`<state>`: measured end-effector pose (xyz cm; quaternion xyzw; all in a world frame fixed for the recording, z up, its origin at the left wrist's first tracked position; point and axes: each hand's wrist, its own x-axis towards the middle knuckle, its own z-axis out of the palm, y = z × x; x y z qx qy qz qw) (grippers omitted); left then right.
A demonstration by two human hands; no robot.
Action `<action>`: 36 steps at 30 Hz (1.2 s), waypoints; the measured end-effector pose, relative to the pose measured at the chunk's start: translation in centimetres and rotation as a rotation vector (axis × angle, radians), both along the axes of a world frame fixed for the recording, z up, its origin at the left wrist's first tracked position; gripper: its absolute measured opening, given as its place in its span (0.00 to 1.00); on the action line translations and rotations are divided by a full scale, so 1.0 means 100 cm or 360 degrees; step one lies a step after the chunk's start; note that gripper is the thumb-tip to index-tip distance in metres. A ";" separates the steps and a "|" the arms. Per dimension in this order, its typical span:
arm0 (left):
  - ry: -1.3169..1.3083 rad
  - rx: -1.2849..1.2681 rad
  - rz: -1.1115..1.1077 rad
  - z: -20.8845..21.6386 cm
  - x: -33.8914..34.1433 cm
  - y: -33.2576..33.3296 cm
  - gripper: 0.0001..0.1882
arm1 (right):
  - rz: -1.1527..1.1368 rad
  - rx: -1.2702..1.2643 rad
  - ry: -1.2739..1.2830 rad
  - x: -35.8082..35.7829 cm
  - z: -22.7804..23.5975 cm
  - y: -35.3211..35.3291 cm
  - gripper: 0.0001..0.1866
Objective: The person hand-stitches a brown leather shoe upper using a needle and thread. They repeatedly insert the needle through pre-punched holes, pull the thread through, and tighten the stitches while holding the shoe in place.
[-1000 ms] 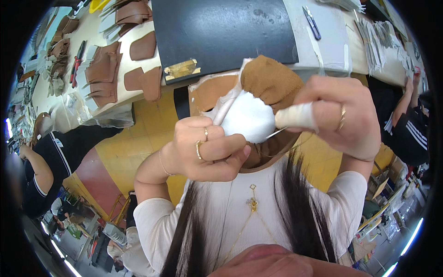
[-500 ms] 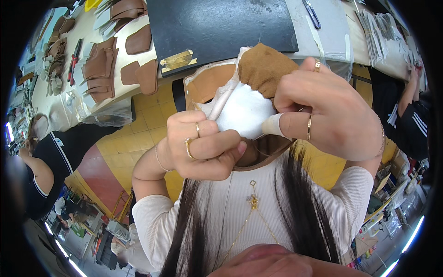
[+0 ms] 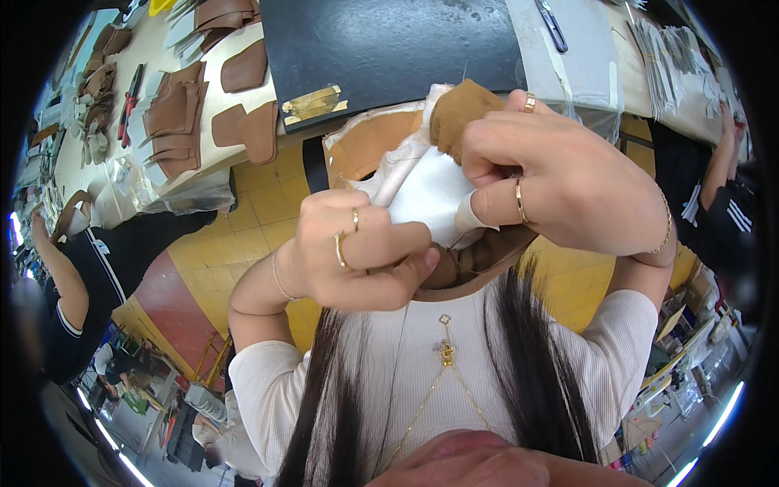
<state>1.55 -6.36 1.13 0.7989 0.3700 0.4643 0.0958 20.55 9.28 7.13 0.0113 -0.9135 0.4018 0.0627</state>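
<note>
In front of my chest is a partly assembled leather piece with a tan panel [image 3: 372, 144], a smooth white section [image 3: 426, 191] and a brown suede-like part [image 3: 461, 114]. My left hand [image 3: 365, 256] curls its fingers around the near left edge of the leather piece, thumb pressed against the forefinger. Bent over its right side, my right hand [image 3: 560, 174] pinches beside the suede-like part. A pale wrap [image 3: 468, 214] covers that thumb's tip. Fine thread seems to run below the thumb; what lies between the right fingertips is hidden.
Beyond the piece, a black mat [image 3: 389, 53] covers the table's edge, with a utility knife [image 3: 552, 26] to its right. Brown leather cutouts [image 3: 258, 134] and red-handled pliers [image 3: 128, 118] lie at the left. Other people work on both sides.
My right hand has shifted left, closer to my left hand. The suede-like part has moved and looks narrower, and less of the white section shows. My left hand has moved slightly right.
</note>
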 end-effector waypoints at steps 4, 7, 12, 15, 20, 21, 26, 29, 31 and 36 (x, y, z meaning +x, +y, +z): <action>-0.0439 -0.0660 -0.0171 0.007 -0.007 0.014 0.09 | 0.0143 -0.0384 -0.0006 -0.007 -0.021 0.021 0.06; -0.1151 -0.1592 -0.0140 0.015 -0.011 0.028 0.10 | 0.0021 -0.0886 -0.0060 -0.011 -0.048 0.033 0.10; -0.1495 -0.1923 -0.0196 0.015 -0.014 0.055 0.10 | -0.0361 -0.1506 0.0158 -0.006 -0.086 0.023 0.13; -0.1584 -0.1928 -0.0268 0.013 -0.009 0.060 0.11 | -0.0545 -0.1521 0.0211 0.000 -0.092 0.014 0.11; -0.1715 -0.1793 -0.0309 0.010 -0.002 0.057 0.08 | -0.0561 -0.1504 0.0299 0.002 -0.090 0.004 0.12; -0.1660 -0.1740 -0.0305 0.010 -0.002 0.057 0.09 | -0.0565 -0.1514 0.0317 0.002 -0.089 0.001 0.12; -0.1058 -0.1331 0.0110 0.019 -0.014 0.074 0.16 | -0.0915 -0.1304 0.0373 0.000 -0.076 -0.010 0.10; -0.0206 -0.0165 0.0679 0.036 -0.019 0.086 0.17 | -0.1111 -0.0997 0.0630 -0.002 -0.060 -0.016 0.10; -0.0145 -0.0084 0.0623 0.053 -0.021 0.082 0.14 | -0.1273 -0.0772 0.0802 -0.004 -0.048 -0.020 0.10; -0.0380 -0.0357 0.0269 0.077 -0.011 0.056 0.38 | -0.1488 -0.0151 0.1187 -0.023 -0.036 -0.017 0.12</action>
